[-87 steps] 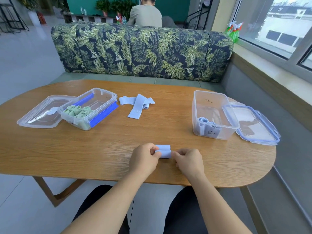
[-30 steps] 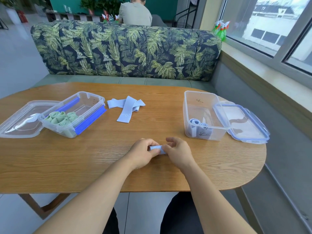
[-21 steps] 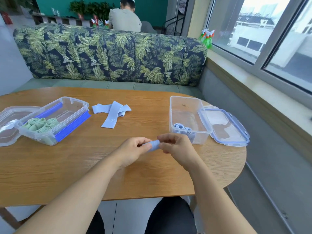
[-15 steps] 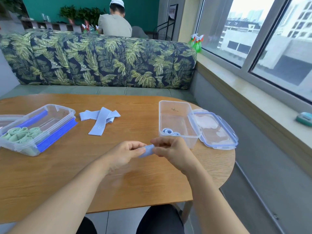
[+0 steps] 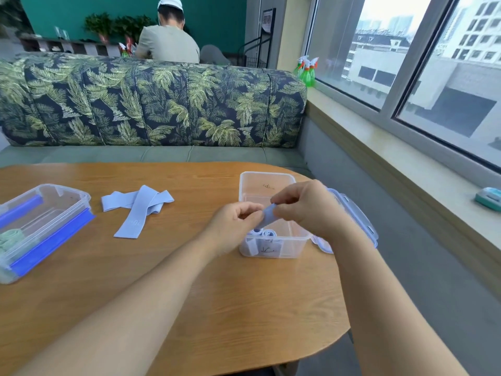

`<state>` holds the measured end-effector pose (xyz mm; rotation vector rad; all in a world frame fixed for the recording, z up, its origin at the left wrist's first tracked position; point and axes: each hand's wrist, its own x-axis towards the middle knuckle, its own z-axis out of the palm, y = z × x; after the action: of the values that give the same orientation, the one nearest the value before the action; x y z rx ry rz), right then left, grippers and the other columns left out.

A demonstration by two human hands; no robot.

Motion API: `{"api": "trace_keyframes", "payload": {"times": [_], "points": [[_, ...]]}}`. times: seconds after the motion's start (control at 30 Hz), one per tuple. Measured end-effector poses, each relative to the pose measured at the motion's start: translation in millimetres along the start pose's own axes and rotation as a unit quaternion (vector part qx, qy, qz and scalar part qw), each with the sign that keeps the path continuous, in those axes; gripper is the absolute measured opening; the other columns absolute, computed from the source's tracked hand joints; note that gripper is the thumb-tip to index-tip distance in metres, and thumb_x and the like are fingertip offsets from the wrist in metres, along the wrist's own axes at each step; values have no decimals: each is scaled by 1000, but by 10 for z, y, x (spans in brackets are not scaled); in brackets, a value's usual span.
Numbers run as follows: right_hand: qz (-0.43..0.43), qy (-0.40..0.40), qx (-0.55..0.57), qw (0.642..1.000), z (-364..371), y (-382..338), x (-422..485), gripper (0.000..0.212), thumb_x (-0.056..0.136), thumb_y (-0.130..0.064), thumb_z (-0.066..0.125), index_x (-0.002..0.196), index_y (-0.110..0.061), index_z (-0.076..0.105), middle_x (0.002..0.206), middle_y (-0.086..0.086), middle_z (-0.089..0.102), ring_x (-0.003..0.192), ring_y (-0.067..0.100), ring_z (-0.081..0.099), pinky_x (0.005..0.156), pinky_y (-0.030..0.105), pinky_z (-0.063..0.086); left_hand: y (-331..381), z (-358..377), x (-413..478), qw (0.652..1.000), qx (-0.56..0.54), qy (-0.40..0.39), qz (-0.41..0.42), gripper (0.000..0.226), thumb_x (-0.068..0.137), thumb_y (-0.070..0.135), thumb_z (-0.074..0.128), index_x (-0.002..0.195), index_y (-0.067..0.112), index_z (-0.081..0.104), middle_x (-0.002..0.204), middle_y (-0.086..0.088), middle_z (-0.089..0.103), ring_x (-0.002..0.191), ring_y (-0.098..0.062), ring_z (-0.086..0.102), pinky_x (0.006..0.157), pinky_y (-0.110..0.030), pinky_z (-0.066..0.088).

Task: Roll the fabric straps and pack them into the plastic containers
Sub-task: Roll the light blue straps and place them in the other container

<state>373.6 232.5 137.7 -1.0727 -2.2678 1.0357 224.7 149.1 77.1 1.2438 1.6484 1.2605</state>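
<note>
In the head view, both hands are raised over the clear container [image 5: 267, 175] that stands on the right part of the wooden table [image 5: 244, 299]. Between them is a small rolled strap [image 5: 268, 217] of light blue fabric. It looks like a short, tight roll, and most of it is covered by the fingers. The left hand [image 5: 233, 226] pinches its left end with curled fingers and thumb. The right hand [image 5: 311, 210] holds the other end, its fingers bent and closed on the fabric. The roll is in the air, above the open top of the container and not inside it.

At the bottom of this container, near its front wall, stand other rolled blue straps [image 5: 264, 234]; their spiral ends face up. How many there are, I cannot tell. The container's lid [image 5: 362, 221], clear with a blue edge, lies just beside it on the right, partly behind the right wrist.

Further left on the table lie the flat blue straps [image 5: 138, 206], not rolled, crossing one over another in a loose heap. At the left edge stands a second clear container [image 5: 63, 189] with blue clips on its long sides, and in it are green rolled straps [image 5: 10, 237], cut by the frame.

Behind the table is a sofa [image 5: 151, 104] with a leaf pattern, and behind it a person [image 5: 168, 42] sits with the back to the camera. Green spray bottles [image 5: 306, 71] stand on the window ledge.
</note>
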Motion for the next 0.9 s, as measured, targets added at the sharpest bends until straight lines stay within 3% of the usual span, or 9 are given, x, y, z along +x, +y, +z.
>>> {"api": "trace_keyframes", "payload": {"times": [0.1, 0.2, 0.3, 0.4, 0.47, 0.57, 0.7, 0.9], "points": [[21, 3, -99, 995, -170, 14, 146, 17, 72, -7, 75, 89, -4, 74, 74, 4, 63, 61, 17, 47, 55, 24, 39, -100, 117, 148, 990, 129, 56, 12, 25, 84, 49, 61, 107, 42, 63, 112, 24, 62, 111, -2, 56, 104, -33, 36], [73, -34, -229, 970, -250, 54, 297, 29, 64, -13, 84, 89, -3, 73, 79, 6, 65, 59, 21, 48, 53, 26, 42, -154, 198, 204, 951, 301, 63, 27, 26, 90, 39, 61, 116, 39, 61, 121, 27, 54, 123, -1, 38, 96, -26, 18], [90, -92, -370, 920, -164, 142, 444, 29, 72, -19, 79, 96, -6, 68, 88, 6, 66, 75, 24, 62, 63, 31, 53, -195, 268, 226, 939, 338, 48, 46, 31, 88, 43, 62, 118, 38, 61, 125, 25, 54, 124, 1, 33, 94, -27, 16], [76, -120, -444, 885, -12, 289, 528, 21, 85, -20, 65, 78, -9, 48, 70, 1, 46, 56, 14, 42, 45, 25, 32, -247, 299, 232, 935, 351, 31, 49, 34, 85, 44, 65, 119, 38, 60, 125, 26, 52, 123, 2, 31, 97, -30, 15], [67, -139, -452, 879, 65, 372, 584, 31, 84, -18, 66, 67, -12, 41, 66, 1, 41, 53, 13, 36, 44, 25, 28, -272, 307, 235, 933, 355, 24, 52, 36, 83, 43, 67, 118, 38, 61, 125, 25, 52, 123, 1, 32, 95, -29, 14], [68, -175, -434, 881, 140, 418, 656, 27, 80, -18, 73, 71, -8, 50, 65, 2, 40, 55, 14, 36, 50, 26, 34, -294, 305, 247, 931, 362, 19, 52, 37, 82, 43, 68, 118, 38, 61, 125, 25, 52, 122, 0, 33, 87, -26, 12], [63, -208, -433, 875, 203, 502, 706, 31, 79, -12, 68, 58, -11, 45, 62, 1, 46, 56, 15, 41, 60, 28, 42, -307, 304, 253, 929, 365, 17, 56, 37, 83, 42, 68, 119, 37, 61, 124, 26, 51, 122, 1, 32, 82, -23, 10], [74, -215, -403, 886, 218, 532, 735, 27, 76, -12, 69, 54, -14, 53, 54, -3, 56, 52, 13, 50, 59, 26, 46, -337, 297, 263, 933, 357, 11, 50, 34, 86, 37, 67, 120, 35, 62, 125, 24, 51, 120, 3, 31, 84, -21, 9]]}}
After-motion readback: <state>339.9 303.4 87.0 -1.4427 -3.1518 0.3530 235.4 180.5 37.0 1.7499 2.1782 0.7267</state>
